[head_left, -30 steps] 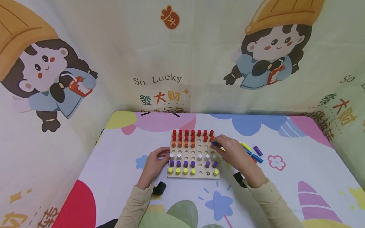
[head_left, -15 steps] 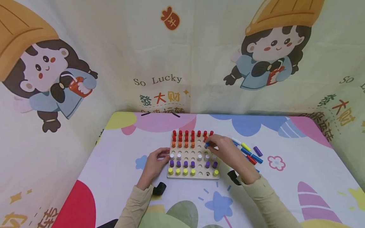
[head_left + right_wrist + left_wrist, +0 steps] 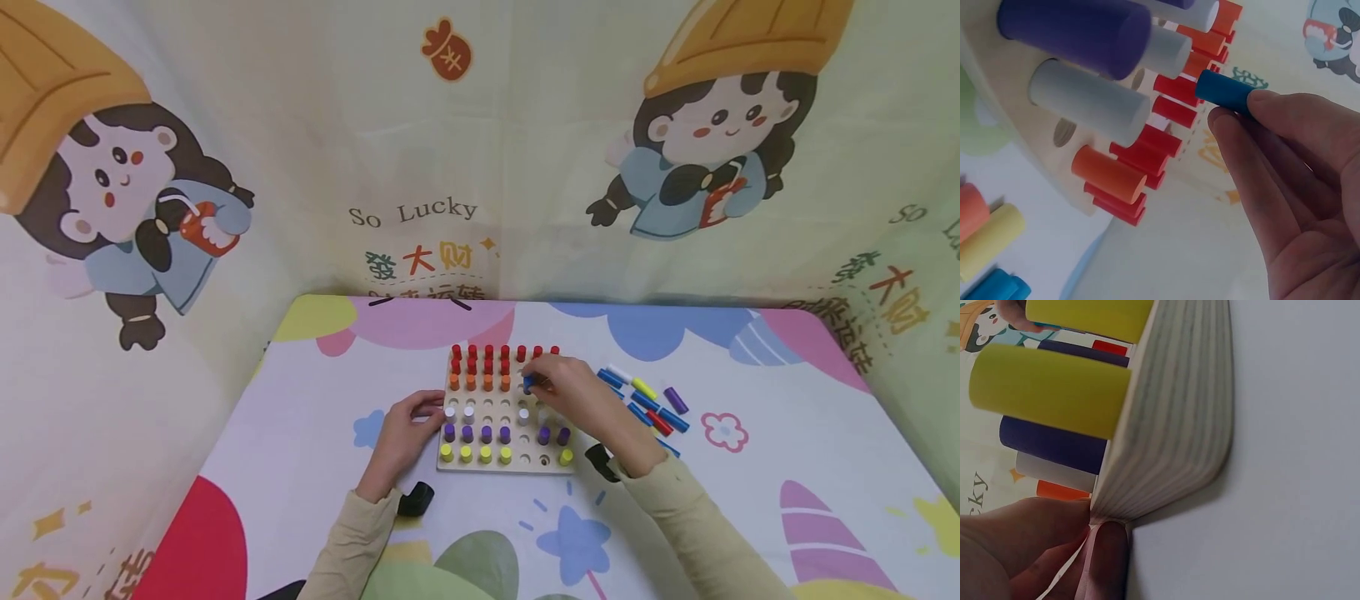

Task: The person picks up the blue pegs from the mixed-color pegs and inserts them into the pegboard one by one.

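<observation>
A wooden pegboard [image 3: 480, 467] lies on the table, with rows of red, orange, white, purple and yellow pegs upright in its holes. My left hand [image 3: 405, 429] holds the board's left edge between thumb and fingers, beside the yellow pegs [image 3: 1054, 390] in the left wrist view. Over the board's right half, my right hand [image 3: 581, 396] pinches a blue peg [image 3: 1224, 92] between thumb and fingertips. In the right wrist view that peg is in the air, apart from the board. An orange peg [image 3: 1109, 173] stands near the board's corner. My right hand hides some pegs in the head view.
Loose pegs lie right of the board: several blue ones [image 3: 643, 414], a yellow one [image 3: 644, 388], a purple one [image 3: 676, 400], a red one [image 3: 660, 422] and a white one [image 3: 618, 374]. A patterned cloth curtain [image 3: 555, 167] stands behind the table.
My right hand has moved left over the board with the blue peg, from the right edge to the column left of it by a few holes. My left hand stays put.
</observation>
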A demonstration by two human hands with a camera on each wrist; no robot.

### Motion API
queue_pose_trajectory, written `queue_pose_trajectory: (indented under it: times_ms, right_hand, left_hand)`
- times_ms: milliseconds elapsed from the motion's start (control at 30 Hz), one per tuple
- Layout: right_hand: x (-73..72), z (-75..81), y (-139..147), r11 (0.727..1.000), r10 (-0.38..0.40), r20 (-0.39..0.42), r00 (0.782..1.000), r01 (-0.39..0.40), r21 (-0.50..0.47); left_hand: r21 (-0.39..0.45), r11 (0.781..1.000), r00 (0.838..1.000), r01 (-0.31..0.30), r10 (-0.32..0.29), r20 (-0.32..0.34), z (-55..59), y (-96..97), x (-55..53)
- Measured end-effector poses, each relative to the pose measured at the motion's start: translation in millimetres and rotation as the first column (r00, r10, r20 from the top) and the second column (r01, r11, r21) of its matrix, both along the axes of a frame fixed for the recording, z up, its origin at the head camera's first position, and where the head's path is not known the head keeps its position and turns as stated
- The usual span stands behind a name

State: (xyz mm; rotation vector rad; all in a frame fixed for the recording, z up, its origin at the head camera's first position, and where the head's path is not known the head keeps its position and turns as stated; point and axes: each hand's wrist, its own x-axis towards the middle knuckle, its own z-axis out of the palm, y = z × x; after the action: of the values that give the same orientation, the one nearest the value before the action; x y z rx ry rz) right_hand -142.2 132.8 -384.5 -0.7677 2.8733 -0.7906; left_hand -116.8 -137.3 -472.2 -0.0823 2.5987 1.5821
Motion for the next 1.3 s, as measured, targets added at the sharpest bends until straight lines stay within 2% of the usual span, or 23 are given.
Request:
queue_pose_trajectory:
  times_ms: [333,567,867,1200,1300]
  right_hand:
    - [-5.3,4.1,-12.5,0.999,0.036,-0.003,0.999,-0.035,0.025]
    - [-9.8,4.1,-22.4,0.999,0.041,0.051,0.998,-0.043,0.02]
    - [-12.6,7.2,-32.8,0.998,0.06,0.059,0.996,-0.061,0.005]
    - [-18.7,4.7,-44.7,0.999,0.044,0.134,0.99,-0.046,0.012]
    - [-20.3,4.1,-47.6,0.998,0.055,0.124,0.991,-0.059,0.03]
  left_hand:
    - [-0.003,1.0,1.0,0.002,-0.002,-0.004,1.6,-0.9,0.9]
    - [0.002,1.0,1.0,0.005,-0.005,-0.011,3.4,-0.1,2.2]
    - [0.013,1.0,1.0,0.006,-0.005,-0.015,5.4,-0.3,3.2]
    - [0.016,1.0,1.0,0.003,-0.003,-0.02,4.7,-0.7,2.7]
    - [0.015,1.0,1.0,0.002,-0.001,-0.017,4.4,-0.7,2.1]
